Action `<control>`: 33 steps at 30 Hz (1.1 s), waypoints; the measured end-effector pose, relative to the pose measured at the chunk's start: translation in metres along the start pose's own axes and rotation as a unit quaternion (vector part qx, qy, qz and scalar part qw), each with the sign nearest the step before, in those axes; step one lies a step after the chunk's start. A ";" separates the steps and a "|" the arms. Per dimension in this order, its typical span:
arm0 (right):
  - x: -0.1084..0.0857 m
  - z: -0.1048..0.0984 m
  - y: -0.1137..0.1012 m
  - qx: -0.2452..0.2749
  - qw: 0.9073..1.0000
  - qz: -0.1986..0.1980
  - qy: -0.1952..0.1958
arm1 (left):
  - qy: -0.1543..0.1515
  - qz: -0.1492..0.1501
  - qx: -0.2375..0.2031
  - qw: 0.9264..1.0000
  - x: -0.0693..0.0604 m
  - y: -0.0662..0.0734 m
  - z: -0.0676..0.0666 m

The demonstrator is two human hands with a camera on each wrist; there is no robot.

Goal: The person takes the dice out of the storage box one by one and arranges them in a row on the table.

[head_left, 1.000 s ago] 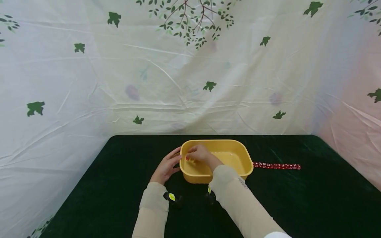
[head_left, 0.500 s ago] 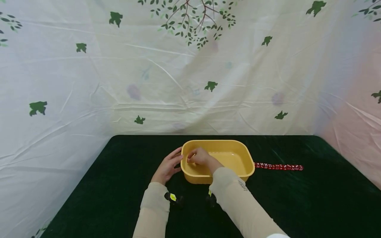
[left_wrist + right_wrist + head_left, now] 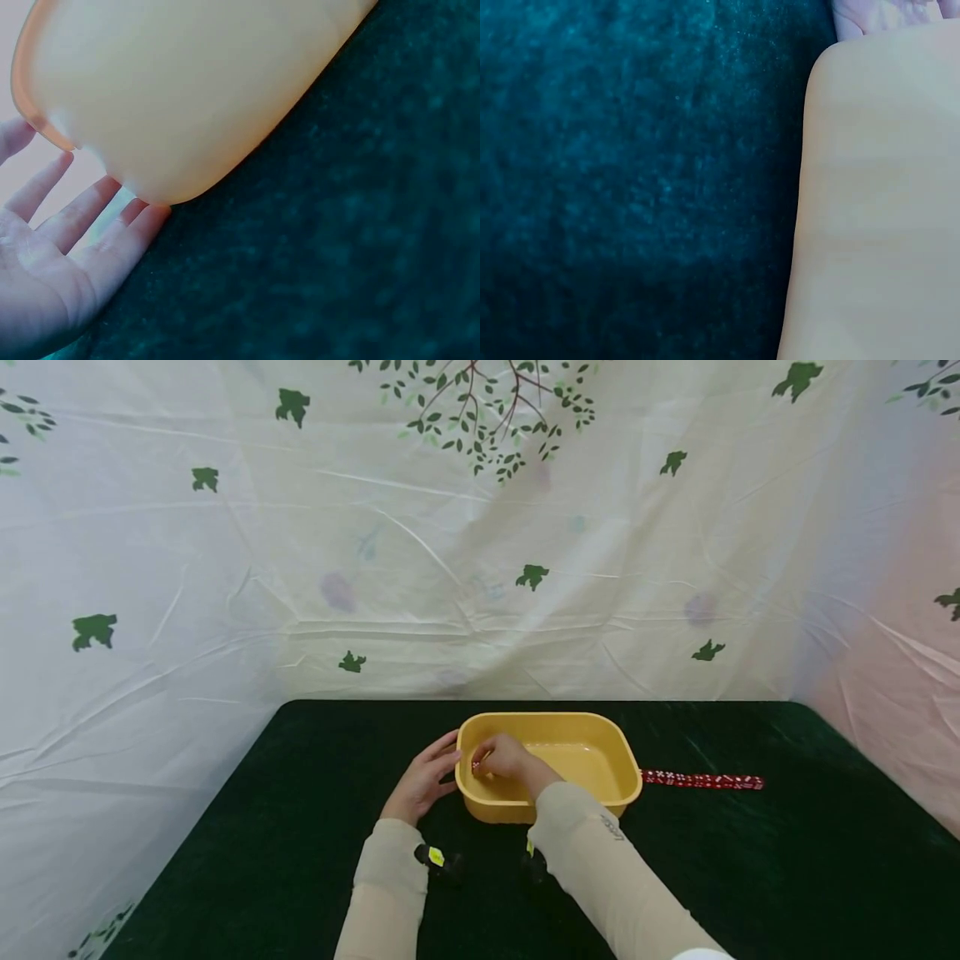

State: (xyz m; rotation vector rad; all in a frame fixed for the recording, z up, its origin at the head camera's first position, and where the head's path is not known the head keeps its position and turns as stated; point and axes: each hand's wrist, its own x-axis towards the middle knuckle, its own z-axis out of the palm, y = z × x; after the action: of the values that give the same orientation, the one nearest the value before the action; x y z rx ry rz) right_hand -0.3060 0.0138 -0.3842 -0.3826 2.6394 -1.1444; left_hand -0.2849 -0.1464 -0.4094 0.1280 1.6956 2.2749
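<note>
A yellow plastic basin [image 3: 577,760] stands on the dark green tabletop. My left hand [image 3: 422,783] rests its fairly straight fingers against the basin's left end; in the left wrist view, the fingertips of the left hand [image 3: 75,247] touch the wall. Inside the basin, near that end, my right hand [image 3: 506,757] pinches small red dice [image 3: 475,767] with white dots, mostly covered by the fingers. How many there are, I cannot tell. In the right wrist view the basin's outer wall [image 3: 877,187] hides most of the right hand [image 3: 889,15].
A long narrow red strip with white marks [image 3: 701,779], looking like a row of dice, lies right of the basin, its left end meeting or hidden by the wall. A pale leaf-print curtain [image 3: 450,527] hangs behind the table [image 3: 750,860].
My right hand has lowered slightly inside the basin with the red dice. My left hand stays against the basin's left end. The view has shifted a little.
</note>
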 end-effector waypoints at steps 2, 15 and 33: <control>-0.001 0.000 0.000 -0.001 1.000 0.001 -0.003 | 0.000 -0.002 0.000 1.000 0.000 0.000 0.000; -0.009 -0.014 -0.008 0.017 1.000 0.007 -0.019 | -0.003 -0.003 0.018 1.000 -0.001 0.001 0.001; -0.022 -0.055 -0.017 -0.021 0.997 -0.063 0.040 | 0.018 -0.008 0.022 1.000 0.001 0.001 0.000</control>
State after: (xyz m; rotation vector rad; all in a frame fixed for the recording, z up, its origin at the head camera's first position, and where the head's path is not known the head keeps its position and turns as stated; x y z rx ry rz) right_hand -0.3002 0.0468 -0.3322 -0.5283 2.7463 -1.1665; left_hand -0.2864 -0.1459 -0.4088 0.0816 1.7594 2.2416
